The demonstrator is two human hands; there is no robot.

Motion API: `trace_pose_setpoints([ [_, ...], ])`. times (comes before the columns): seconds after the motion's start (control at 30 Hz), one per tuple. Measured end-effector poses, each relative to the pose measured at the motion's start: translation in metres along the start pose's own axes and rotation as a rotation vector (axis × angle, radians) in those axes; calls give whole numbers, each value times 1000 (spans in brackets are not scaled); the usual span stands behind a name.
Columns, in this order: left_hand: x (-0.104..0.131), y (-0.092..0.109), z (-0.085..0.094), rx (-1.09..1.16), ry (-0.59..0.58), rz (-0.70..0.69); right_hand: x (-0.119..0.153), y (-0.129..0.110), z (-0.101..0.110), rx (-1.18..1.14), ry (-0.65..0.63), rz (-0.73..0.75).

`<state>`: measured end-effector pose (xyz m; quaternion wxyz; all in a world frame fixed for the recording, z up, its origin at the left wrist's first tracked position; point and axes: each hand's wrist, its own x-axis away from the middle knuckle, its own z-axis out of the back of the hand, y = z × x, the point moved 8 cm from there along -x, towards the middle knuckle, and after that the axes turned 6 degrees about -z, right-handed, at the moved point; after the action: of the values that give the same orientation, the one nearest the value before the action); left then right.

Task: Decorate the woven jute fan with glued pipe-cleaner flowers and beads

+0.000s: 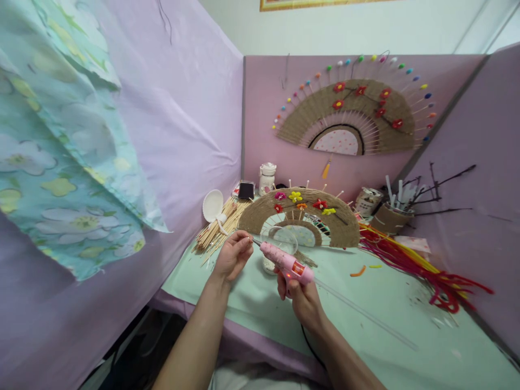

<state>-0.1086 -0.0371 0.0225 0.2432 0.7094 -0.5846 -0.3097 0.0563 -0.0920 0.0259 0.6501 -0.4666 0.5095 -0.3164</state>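
Floral cloth (87, 141), lilac fabric wall (195, 114)

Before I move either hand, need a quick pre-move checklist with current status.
1. Glue gun gripped: ok, right hand is around its handle.
2. Power: ok, a small light glows on the gun.
3. Nozzle clear of fingers: not ok, its tip is right by the left hand.
4. Left-hand pinch: cannot tell, fingertips are together but anything between them is too small to identify.
5. Glue stick loaded: ok, a long clear length sticks out the back.
6. Nozzle temperature: cannot tell.
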Motion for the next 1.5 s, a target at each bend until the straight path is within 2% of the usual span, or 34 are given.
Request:
trace_pose_setpoints([
  [0.5,-1,-1,1,4,-20,-20,1,1,-1,0,-8,-21],
  [0.77,-1,2,-3,4,-81,-71,1,-2,-3,2,-3,-19],
  [1.1,-1,1,-1,-68,-71,-87,3,5,-1,117,20,38],
  [1.5,-1,-1,1,-92,-53,-101,5,10,2,122,52,18],
])
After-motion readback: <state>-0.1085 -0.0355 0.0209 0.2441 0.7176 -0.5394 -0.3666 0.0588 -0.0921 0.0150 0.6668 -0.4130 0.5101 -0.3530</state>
